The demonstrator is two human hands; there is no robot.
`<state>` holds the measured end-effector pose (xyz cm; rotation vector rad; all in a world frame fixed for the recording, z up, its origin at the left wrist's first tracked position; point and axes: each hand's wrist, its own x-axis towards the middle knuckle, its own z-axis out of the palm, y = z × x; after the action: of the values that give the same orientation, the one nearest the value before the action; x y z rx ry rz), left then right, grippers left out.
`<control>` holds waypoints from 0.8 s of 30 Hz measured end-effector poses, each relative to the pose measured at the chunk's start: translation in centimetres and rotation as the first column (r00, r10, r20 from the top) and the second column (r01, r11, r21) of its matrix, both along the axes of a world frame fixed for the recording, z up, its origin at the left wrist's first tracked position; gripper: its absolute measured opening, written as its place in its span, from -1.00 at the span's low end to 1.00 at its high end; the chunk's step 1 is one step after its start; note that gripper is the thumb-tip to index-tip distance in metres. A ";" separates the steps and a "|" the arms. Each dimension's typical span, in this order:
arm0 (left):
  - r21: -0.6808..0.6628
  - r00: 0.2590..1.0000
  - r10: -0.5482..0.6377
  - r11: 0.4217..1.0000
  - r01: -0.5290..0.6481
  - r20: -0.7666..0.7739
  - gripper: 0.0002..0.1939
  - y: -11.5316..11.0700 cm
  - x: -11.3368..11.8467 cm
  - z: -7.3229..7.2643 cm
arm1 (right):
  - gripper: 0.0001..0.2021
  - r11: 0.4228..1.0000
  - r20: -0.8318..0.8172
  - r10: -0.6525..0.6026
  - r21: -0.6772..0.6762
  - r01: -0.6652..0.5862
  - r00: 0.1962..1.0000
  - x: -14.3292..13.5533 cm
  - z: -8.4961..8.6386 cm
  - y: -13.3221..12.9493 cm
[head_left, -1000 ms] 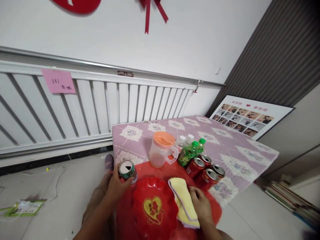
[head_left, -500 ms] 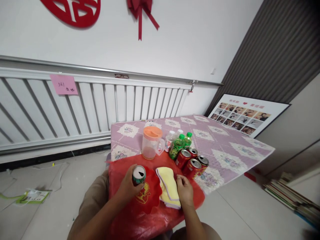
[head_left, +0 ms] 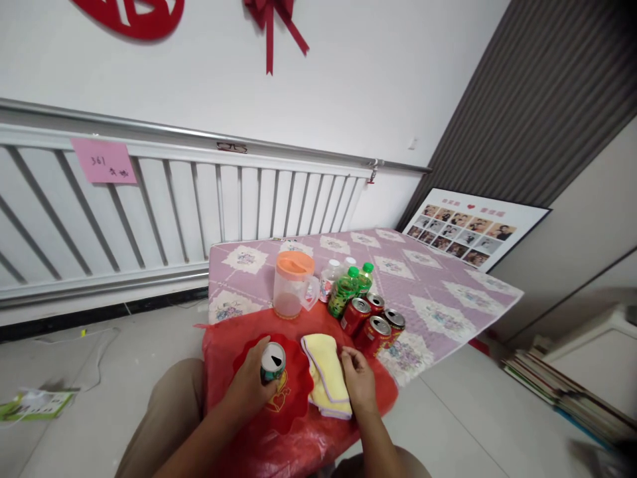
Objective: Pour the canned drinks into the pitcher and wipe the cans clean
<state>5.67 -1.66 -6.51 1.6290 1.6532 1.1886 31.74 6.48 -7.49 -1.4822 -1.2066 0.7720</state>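
Note:
My left hand (head_left: pixel 251 382) is wrapped round an opened drinks can (head_left: pixel 273 365) with a silver top and a green side. The can is upright over a red scalloped tray (head_left: pixel 296 415) with a gold heart print; whether its base touches the tray is hidden. To the right of the tray lies a folded yellow cloth (head_left: pixel 327 375) with a purple edge. My right hand (head_left: pixel 359 378) rests beside the cloth's right edge, fingers curled in and thumb against them, with nothing visible in them.
A red plastic sheet (head_left: pixel 233 325) covers the near end of the table (head_left: pixel 408 265). Behind the tray stand an orange-lidded jug (head_left: pixel 288 292), bottles including a green-capped one (head_left: pixel 343 293), and several red cans (head_left: pixel 374 334). A white radiator (head_left: pixel 253 206) lines the wall.
The view has turned slightly, shifting the scene left. My left hand has brought the can a little lower and nearer to me over the tray. My right hand stays beside the cloth.

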 end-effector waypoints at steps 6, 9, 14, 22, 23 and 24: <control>0.001 1.000 -0.019 1.000 0.019 0.021 -0.27 -0.2 -0.1 0.2 | -0.54 0.989 0.005 0.145 -0.043 -0.144 0.989 0.4 1.5 -1.3; 0.006 1.000 -0.011 1.000 0.011 0.021 -0.30 -0.4 0.0 0.3 | -0.44 0.963 0.130 0.268 -0.060 -0.262 0.955 0.4 2.3 -2.8; 0.002 0.999 0.008 1.000 -0.008 0.049 -0.31 -0.4 0.3 0.5 | -0.25 0.914 0.514 0.406 -0.203 -0.353 0.756 -0.7 1.7 -4.9; -0.029 0.999 -0.003 1.000 0.004 0.041 -0.28 -0.3 0.2 0.6 | -0.37 0.973 0.543 0.226 -0.087 -0.213 0.809 -1.2 1.0 -4.6; -0.036 0.999 -0.006 0.999 0.007 0.040 -0.27 -0.3 0.2 0.6 | -0.38 0.978 0.539 0.205 -0.071 -0.198 0.817 -0.8 1.3 -4.5; -0.042 0.999 -0.006 0.999 0.007 0.039 -0.26 -0.3 0.2 0.6 | -0.38 0.981 0.540 0.187 -0.052 -0.189 0.821 -0.3 1.6 -4.4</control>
<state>5.86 -1.97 -5.91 1.5746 1.6368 1.1672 31.43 2.12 -5.90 -1.6543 -1.8034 0.4782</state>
